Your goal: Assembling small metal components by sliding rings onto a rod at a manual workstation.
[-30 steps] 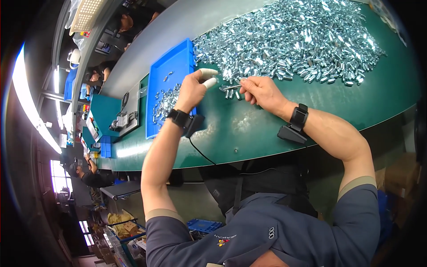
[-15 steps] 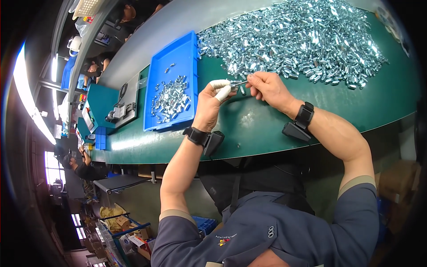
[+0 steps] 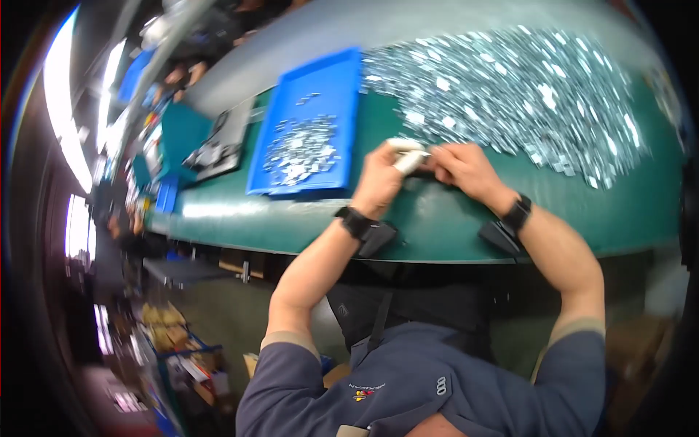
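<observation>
I watch from far off, and the blur makes small things hard for me to see. The left hand [image 3: 380,178], with pale covers on its thumb and a finger, is close beside the right hand [image 3: 466,169]. Both have their fingers curled in. A tiny bright bit shows where they meet, but I cannot tell what it is or which hand grips it. The fingers hide most of that spot. I see small shiny metal bits [image 3: 300,149] in the blue tray [image 3: 357,98] on the left. The big shiny pile [image 3: 502,105] lies far and to the right, its bits smeared into streaks. The dark rim of my view cuts off the right end of the green counter [image 3: 451,229].

The tray's near right corner is just beside the left hand, so room is tight there. A green strip runs between tray and pile. More green lies near the wrists, up to the counter's curved near edge.
</observation>
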The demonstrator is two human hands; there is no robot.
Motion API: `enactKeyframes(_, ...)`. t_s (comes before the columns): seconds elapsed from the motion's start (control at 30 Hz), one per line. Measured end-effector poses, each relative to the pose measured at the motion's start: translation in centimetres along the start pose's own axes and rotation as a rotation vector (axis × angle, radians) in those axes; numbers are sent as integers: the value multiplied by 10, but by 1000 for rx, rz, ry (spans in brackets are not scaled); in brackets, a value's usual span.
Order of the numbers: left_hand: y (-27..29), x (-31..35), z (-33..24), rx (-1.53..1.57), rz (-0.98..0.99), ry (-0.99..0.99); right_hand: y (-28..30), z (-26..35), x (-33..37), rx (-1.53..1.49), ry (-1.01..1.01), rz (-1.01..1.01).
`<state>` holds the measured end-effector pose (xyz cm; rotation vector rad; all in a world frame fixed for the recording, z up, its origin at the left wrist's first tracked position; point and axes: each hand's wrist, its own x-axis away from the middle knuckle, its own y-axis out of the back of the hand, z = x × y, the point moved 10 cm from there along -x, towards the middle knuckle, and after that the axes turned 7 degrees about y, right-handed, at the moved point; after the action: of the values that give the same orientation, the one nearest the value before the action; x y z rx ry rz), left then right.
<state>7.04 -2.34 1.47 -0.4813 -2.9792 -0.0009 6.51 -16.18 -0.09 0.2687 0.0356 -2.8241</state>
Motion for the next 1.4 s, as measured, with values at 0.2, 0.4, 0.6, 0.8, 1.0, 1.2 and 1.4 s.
enactKeyframes(0.2, 5, 4, 17, 102, -37, -58, 1, -8, 13, 55, -89, -66)
enactKeyframes(0.4, 4, 26, 28, 153, -41, 39, -2, -5, 20, 105, -71, -54)
enactKeyframes(0.6, 3, 21, 26, 193, -42, -92, 1, 3, 18, 95, -28, -72)
enactKeyframes(0.8, 1, 20, 29, 200, -24, -132, 2, 5, 18, 83, -17, -70)
enactKeyframes(1.0, 5, 22, 28, 172, -33, -147, 1, -4, 15, 88, -17, -56)
enactKeyframes(1.2, 5, 20, 27, 156, -42, -183, 1, 3, 16, 119, -3, -67)
enactKeyframes(1.4, 6, 20, 28, 159, -42, -188, 0, 2, 15, 92, 12, -56)
